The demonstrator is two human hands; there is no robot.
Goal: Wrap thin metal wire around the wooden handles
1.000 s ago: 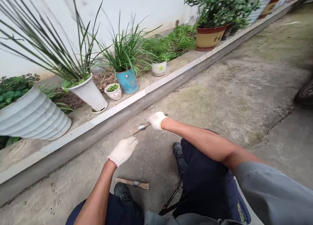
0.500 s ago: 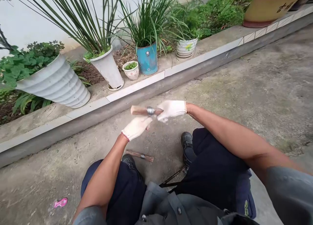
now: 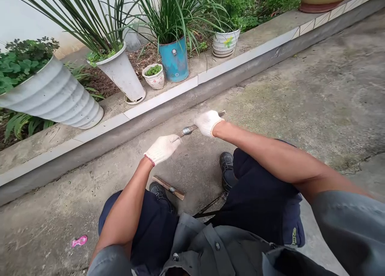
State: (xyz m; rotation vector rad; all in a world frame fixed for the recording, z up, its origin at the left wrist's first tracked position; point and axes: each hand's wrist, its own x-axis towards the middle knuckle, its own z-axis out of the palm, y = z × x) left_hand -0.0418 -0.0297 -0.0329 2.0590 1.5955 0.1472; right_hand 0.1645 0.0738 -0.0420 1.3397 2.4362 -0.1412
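I wear white knit gloves on both hands. My right hand [image 3: 207,122] is closed around a short wooden-handled tool [image 3: 189,129] with a metal ferrule, its far end poking out past the glove. My left hand [image 3: 162,148] is closed on the tool's near end, which the glove hides. Both hands hover above the concrete ground in front of my knees. A second similar tool [image 3: 168,187] with a wooden handle and metal band lies on the ground beside my left shoe [image 3: 158,190].
A raised tiled curb [image 3: 159,99] carries a ribbed white planter [image 3: 55,97], a tall white pot [image 3: 122,73], a small white pot [image 3: 154,76], a blue pot [image 3: 174,59] and a painted white pot [image 3: 225,43]. A pink scrap [image 3: 80,240] lies at lower left.
My view dropped from the far planters toward my lap. My left hand came up and closed on the tool's near end. The tool tilted, its wooden part now under the left glove.
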